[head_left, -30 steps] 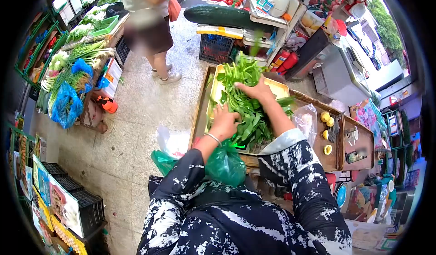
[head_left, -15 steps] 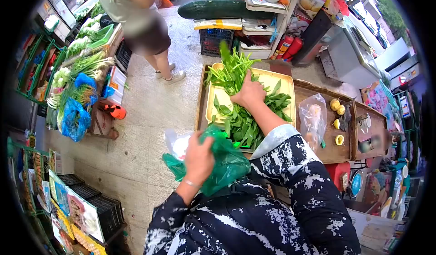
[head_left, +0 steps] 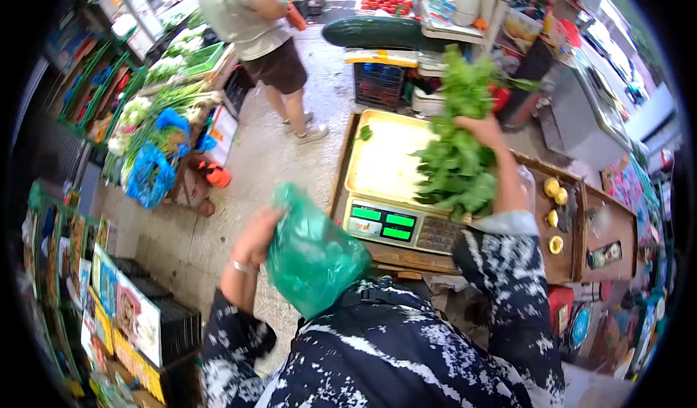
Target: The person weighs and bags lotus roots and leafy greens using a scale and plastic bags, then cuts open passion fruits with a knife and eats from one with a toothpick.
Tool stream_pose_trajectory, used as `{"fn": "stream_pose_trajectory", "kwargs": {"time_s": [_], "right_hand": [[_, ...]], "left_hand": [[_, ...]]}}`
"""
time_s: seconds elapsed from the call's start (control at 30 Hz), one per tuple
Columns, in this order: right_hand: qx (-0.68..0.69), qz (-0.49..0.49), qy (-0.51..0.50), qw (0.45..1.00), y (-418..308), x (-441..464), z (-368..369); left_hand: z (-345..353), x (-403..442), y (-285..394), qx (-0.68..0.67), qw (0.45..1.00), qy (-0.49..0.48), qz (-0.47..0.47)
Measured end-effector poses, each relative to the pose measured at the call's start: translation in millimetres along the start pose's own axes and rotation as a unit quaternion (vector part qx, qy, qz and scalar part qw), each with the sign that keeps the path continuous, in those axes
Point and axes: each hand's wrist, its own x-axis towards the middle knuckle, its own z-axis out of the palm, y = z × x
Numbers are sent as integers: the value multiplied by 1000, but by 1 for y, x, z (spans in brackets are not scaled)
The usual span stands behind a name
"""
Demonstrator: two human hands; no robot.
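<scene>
My right hand is closed round a bunch of leafy greens, raised over the right part of a yellow scale tray. One loose leaf lies on the tray's upper left. Below the tray, the scale's display glows green beside its keypad. My left hand, somewhat blurred, grips the upper left edge of a green plastic bag, which hangs in front of my body.
A wooden tray table holds yellow fruit halves and a phone. Beyond are a large winter melon and tomatoes. Another person stands near the vegetable stand at left.
The greens have been lifted off the tray in my right hand, baring the tray and display. My left hand has moved from the greens to the green bag and drawn it left.
</scene>
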Motion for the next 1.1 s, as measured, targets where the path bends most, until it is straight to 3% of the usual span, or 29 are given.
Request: {"fn": "stream_pose_trajectory", "kwargs": {"time_s": [0.1,0.23,0.37,0.5,0.6,0.73,0.8,0.87,0.93,0.97,1.0,1.07,1.1], "right_hand": [[91,-46,-38,994,-25,-77,-46],[155,-77,-178,969,-42,-182,-39],[244,-132,-317,907,-61,-225,5],[376,-216,-367,823,-101,-224,39],[491,-210,-388,751,-128,-216,54],[572,-86,-388,718,-129,-197,89],[640,-44,-366,674,-123,-193,99],[733,-11,-349,584,-116,-193,100],[810,5,-337,480,-113,-193,99],[824,-10,-329,462,-116,-192,101],[824,-39,-316,468,-123,-192,101],[687,-206,-225,659,-162,-202,90],[755,-138,-218,603,-176,-185,96]], "left_hand": [[4,17,58,67,996,-6,56],[31,41,136,138,982,-49,121],[72,47,191,122,973,-97,171],[117,29,216,192,944,-119,243],[126,-12,224,392,794,-108,452],[124,-86,192,384,737,-153,534],[105,-109,178,537,618,-150,554],[81,-112,136,499,670,-137,532],[71,-111,97,420,778,-80,460],[69,-100,74,382,800,-78,456],[75,-93,55,342,822,-76,449],[97,-89,34,231,860,-70,450],[98,-89,35,122,902,-70,408]]}}
